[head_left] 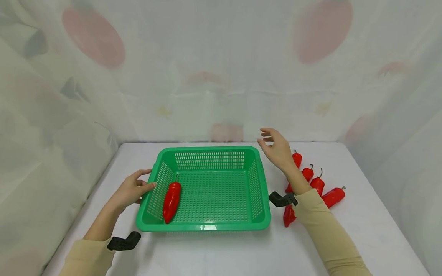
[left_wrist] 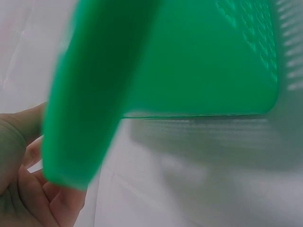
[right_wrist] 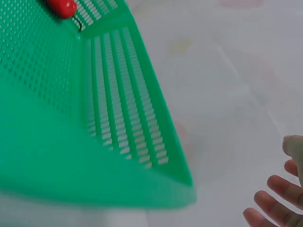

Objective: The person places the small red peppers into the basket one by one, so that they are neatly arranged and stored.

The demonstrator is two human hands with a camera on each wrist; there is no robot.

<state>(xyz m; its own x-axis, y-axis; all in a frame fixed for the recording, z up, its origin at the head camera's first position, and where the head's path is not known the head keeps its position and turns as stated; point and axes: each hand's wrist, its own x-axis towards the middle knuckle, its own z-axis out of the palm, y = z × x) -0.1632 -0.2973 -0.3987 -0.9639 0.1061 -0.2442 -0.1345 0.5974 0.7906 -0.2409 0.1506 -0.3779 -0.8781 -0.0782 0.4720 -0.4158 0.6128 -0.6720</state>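
Observation:
A green plastic basket (head_left: 203,227) with slotted walls is in the middle of the head view. One red pepper (head_left: 172,202) lies inside, along the left wall, its stem toward the back. My left hand (head_left: 131,188) grips the basket's left rim, thumb on top and fingers on the outer side. In the left wrist view the rim hides part of that hand (left_wrist: 28,184). Beyond the basket's back right corner, my right hand (head_left: 277,149) is raised with fingers loosely bent and nothing in them. In the right wrist view its spread fingers (right_wrist: 283,189) stand apart from the basket.
Several more red peppers, one of them at the far right (head_left: 334,196), lie on the white table (head_left: 373,234) right of the basket, partly hidden under the right forearm. Pale patterned cloth (head_left: 207,76) hangs behind the table and at both sides.

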